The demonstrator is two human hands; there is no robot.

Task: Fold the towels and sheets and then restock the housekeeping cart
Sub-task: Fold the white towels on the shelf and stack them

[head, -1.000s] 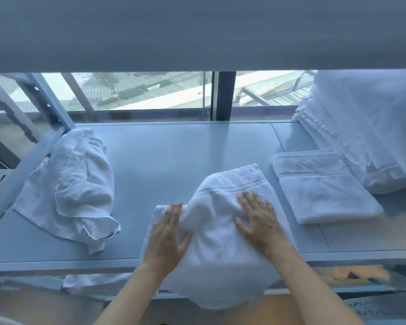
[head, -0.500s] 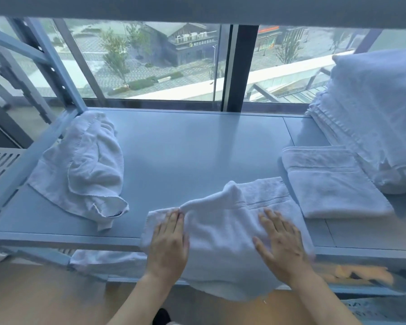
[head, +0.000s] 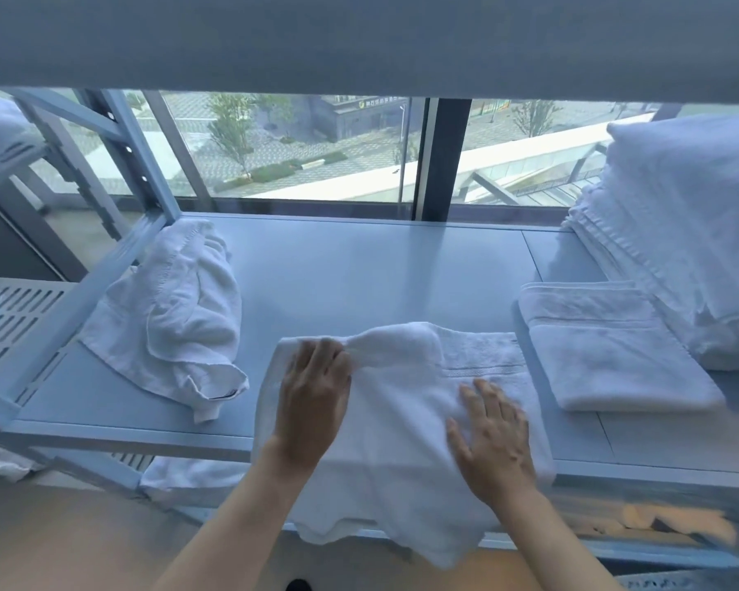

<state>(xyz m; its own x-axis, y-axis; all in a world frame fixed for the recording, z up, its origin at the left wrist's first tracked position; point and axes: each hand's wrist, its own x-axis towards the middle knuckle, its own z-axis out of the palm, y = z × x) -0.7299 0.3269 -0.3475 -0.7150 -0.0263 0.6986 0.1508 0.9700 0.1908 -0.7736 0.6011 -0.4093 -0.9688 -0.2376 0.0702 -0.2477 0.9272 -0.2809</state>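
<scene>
Low in the centre of the frame, a white towel (head: 406,428) is lying on the shelf (head: 359,270) with its near edge hanging over the front lip. The left hand (head: 312,403) is now gripping the towel's far left edge, having slid up from lying flat a second ago, while the right hand (head: 493,437) is pressing flat with fingers straight. The raised hump is shrinking, so smoothing is nearly finished. A folded towel (head: 606,351) is waiting at right, a crumpled towel (head: 171,317) at left.
</scene>
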